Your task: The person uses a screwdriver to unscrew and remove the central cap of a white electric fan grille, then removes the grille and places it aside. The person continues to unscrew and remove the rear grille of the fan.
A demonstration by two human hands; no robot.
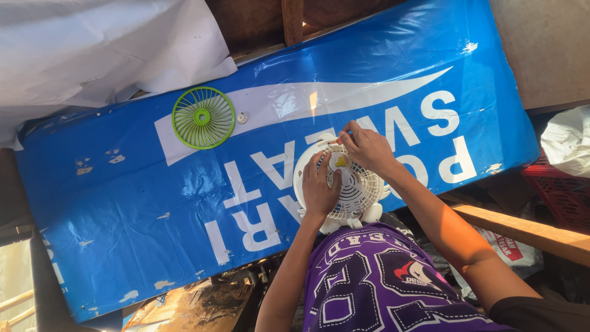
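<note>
- While both hands work at it, the white fan (pixel 350 187) lies on the desk (pixel 123 203), a surface covered by a glossy blue printed sheet, at the near edge toward the right and just in front of the person's purple jersey (pixel 375 283).
- Fan orientation: round grille faces up toward the camera; its base or foot points to the near edge, toward the person. The long axis, from base to the top of the grille, runs roughly from near edge to far edge.
- A yellowish hub (pixel 339 161) shows at the centre of the grille.
- Left hand (pixel 319 187): palm down on the left half of the grille, fingers spread and lying flat on the ribs. It presses rather than grips; nothing is enclosed in it.
- Right hand (pixel 367 147): at the far rim of the fan, fingers curled and pinched together at the tip on a small pale item. Too small to say what it is.
- A green fan grille (pixel 203 117) lies flat on the desk, well apart from the fan, toward the far left.
- A small white round part (pixel 242 117) sits just beside the green grille, on its right.
- White sheeting (pixel 92 49) overlaps the far left corner.
- A red crate (pixel 562 193) stands off the right edge.
</note>
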